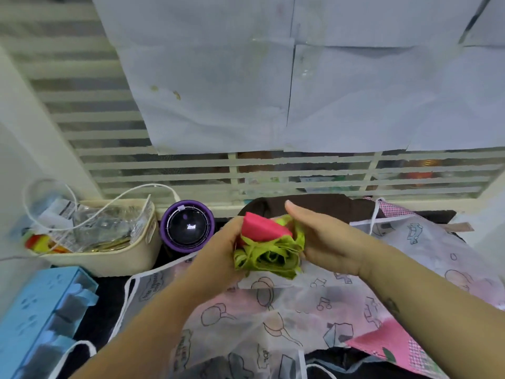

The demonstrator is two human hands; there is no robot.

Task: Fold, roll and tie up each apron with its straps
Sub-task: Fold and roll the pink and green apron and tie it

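Observation:
A rolled pink apron (261,228) wrapped in its green straps (270,257) is held above the table between both hands. My left hand (221,253) grips the roll from the left side. My right hand (322,239) cups the right side, its thumb stretched up behind the bundle and its fingers hidden by the green straps. Under the hands lies a spread white apron with cartoon prints (273,310) and thin white straps. A pink checked apron (396,348) lies at the lower right.
A cream basket (131,258) full of packets stands at the left, with a purple round device (187,227) beside it. A blue box (41,310) sits at the lower left. A dark cloth (314,205) lies by the window grille behind.

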